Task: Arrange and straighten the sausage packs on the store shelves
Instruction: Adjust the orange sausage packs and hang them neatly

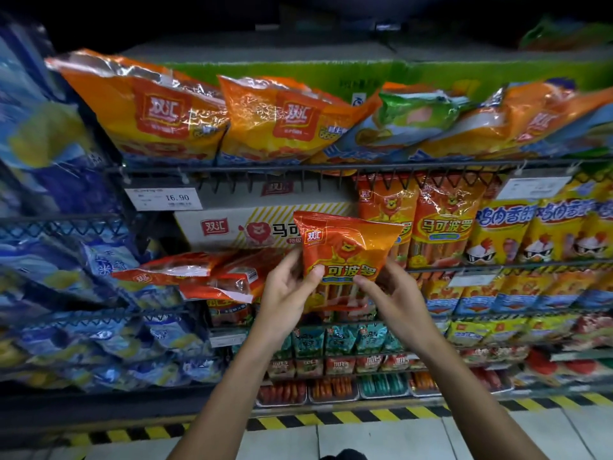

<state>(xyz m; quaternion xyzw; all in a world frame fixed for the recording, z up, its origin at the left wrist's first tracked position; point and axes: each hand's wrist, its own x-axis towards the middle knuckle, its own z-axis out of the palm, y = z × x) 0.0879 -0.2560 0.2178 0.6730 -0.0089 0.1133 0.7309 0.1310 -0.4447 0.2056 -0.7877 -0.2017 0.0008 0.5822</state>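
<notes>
Left hand (292, 287): grips the lower left edge of an orange sausage pack (345, 257), thumb across its front. Right hand (388, 290): pinches the pack's lower right edge. Pack: upright, lifted in front of the middle shelf, before a white carton (238, 227). Red packs (212, 277): lying flat, left of the hands. Matching orange packs (444, 220): standing, right of the carton. Price tag (164, 198): on the wire rail above, reads 16.90.

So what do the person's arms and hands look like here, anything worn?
Both forearms are bare as far as the frame shows: no sleeves, gloves or watch. No rings show on the left hand or the right hand. Slim forearms enter from the bottom edge.
</notes>
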